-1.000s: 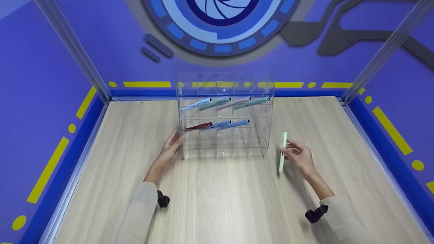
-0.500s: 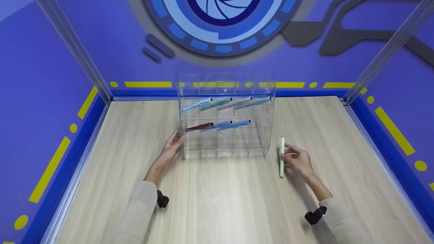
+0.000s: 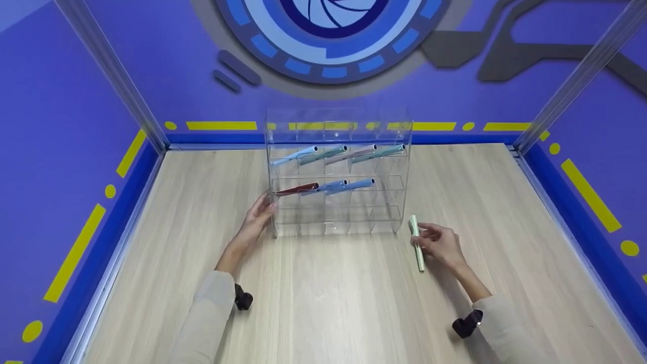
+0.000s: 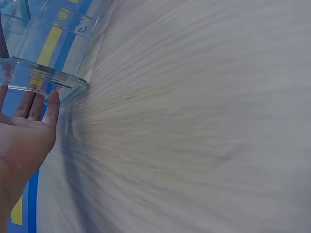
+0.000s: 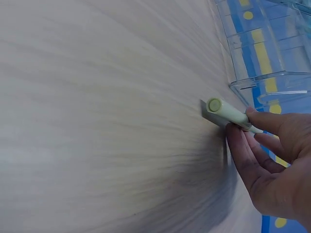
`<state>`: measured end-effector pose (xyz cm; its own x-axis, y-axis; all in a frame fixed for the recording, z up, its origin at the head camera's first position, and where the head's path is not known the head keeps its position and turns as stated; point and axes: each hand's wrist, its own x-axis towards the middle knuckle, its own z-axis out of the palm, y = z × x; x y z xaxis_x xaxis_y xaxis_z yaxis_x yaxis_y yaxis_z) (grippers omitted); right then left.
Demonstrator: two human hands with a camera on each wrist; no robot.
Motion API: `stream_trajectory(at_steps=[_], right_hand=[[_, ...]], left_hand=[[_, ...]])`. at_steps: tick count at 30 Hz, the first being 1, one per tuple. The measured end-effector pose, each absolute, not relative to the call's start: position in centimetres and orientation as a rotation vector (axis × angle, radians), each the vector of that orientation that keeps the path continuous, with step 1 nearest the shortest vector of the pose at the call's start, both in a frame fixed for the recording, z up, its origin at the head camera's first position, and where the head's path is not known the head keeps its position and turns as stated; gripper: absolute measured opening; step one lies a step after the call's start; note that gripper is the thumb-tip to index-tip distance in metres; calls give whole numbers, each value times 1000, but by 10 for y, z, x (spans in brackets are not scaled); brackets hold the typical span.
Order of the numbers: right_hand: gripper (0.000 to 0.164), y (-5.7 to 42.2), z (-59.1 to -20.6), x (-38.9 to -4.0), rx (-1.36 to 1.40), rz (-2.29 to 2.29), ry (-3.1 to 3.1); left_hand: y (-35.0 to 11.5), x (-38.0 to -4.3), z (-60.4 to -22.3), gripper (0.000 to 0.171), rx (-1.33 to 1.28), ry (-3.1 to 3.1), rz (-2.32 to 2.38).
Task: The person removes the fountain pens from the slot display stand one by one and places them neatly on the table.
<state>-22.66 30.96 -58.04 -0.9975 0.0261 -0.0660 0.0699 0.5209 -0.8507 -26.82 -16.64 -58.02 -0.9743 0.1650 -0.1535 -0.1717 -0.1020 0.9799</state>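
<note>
A clear acrylic pen rack (image 3: 335,221) stands upright toward the back of the table. My left hand (image 3: 253,222) rests against its left side; in the left wrist view the fingers (image 4: 51,109) look fairly straight along the clear panel. To the right of the rack, my right hand (image 3: 443,246) pinches a pale green pen (image 3: 416,243) between thumb and fingertips. The pen is tilted slightly, its top leaning left, apart from the rack. In the right wrist view the round end of the pen (image 5: 214,104) faces the camera over the tabletop.
Several pens, among them a light blue pen (image 3: 294,155), lie slanted in the rack's upper row. A dark red pen (image 3: 297,189) and two blue pens (image 3: 360,185) sit in the row below. Purple-blue walls (image 3: 167,60) enclose the wooden table (image 3: 323,303).
My right hand has moved toward the front and slightly left with the pale green pen, whose top now leans left. The left hand stays at the rack's side.
</note>
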Motion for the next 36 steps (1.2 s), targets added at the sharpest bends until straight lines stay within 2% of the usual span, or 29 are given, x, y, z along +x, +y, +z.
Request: stream_trajectory(at_steps=[7,16,30,36], right_hand=[[40,307,-581,-227,59,-1475,2708],[42,303,-580,-229,44,-1366,2780],[45,305,-577,-226,26,-1434,2718],[36,310,-566,-219,-1,-1487,2704]], left_hand=[[-167,-269,-582,66,0,1923,2179],[-167,-269,-580,67,-18,1969,2125],[-167,-270,-580,66,-17,1957,2159],[-166,-269,-583,66,-34,1934,2180]])
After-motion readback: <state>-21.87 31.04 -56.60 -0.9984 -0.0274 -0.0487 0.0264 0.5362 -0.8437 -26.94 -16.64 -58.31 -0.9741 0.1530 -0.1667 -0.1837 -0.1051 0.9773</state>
